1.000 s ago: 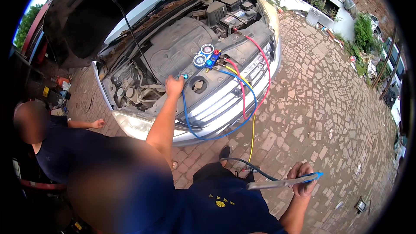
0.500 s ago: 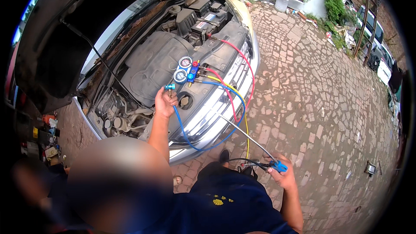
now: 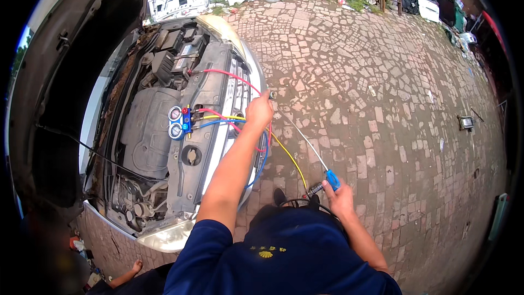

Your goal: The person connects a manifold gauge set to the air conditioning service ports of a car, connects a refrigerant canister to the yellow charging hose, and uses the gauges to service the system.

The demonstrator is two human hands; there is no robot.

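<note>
My left hand (image 3: 259, 112) reaches out over the car's front edge, fingers closed round a hose coupler (image 3: 272, 95). Only its round metal end shows; the rest is hidden in my fist. Beside it, a red hose (image 3: 229, 75) arcs from the engine bay. In my right hand (image 3: 341, 199) is a long screwdriver (image 3: 333, 179) with a blue handle, its thin metal shaft slanting up and left. A dark metal fitting (image 3: 315, 189) at the end of a yellow hose (image 3: 289, 154) lies close to that hand. The gauge manifold (image 3: 180, 122) rests on the engine bay's front panel.
The raised hood (image 3: 71, 109) stands at left, held by a thin prop rod (image 3: 103, 157). A blue hose (image 3: 261, 169) loops down past the bumper. Another person's hand (image 3: 136, 266) shows at lower left. A lamp (image 3: 465, 123) lies on the paving (image 3: 393, 131).
The view has turned to the right. My left hand has moved from over the engine bay out past the grille. The screwdriver's shaft points up more steeply. The blurred head has moved off left.
</note>
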